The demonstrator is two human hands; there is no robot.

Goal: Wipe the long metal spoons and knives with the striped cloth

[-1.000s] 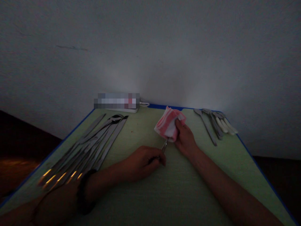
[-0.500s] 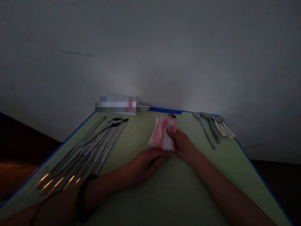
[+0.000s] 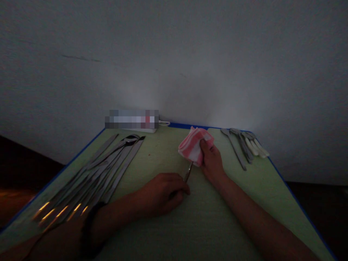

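Observation:
My left hand (image 3: 163,190) rests on the green table (image 3: 190,224), fingers pinched on the handle of a metal piece of cutlery (image 3: 188,172). Its far end is buried in a folded pink-and-white cloth (image 3: 193,146). My right hand (image 3: 212,161) grips that cloth around the cutlery's hidden end, thumb on top. The scene is dim.
A long row of several metal knives (image 3: 103,170) lies along the left side of the table. Several spoons (image 3: 244,145) lie at the back right. A white power strip (image 3: 138,128) sits at the far edge by the wall. The table has a blue rim.
The cloth slid toward my left hand half a second ago, covering the handle; now it has moved back out, and a short piece of the handle shows again.

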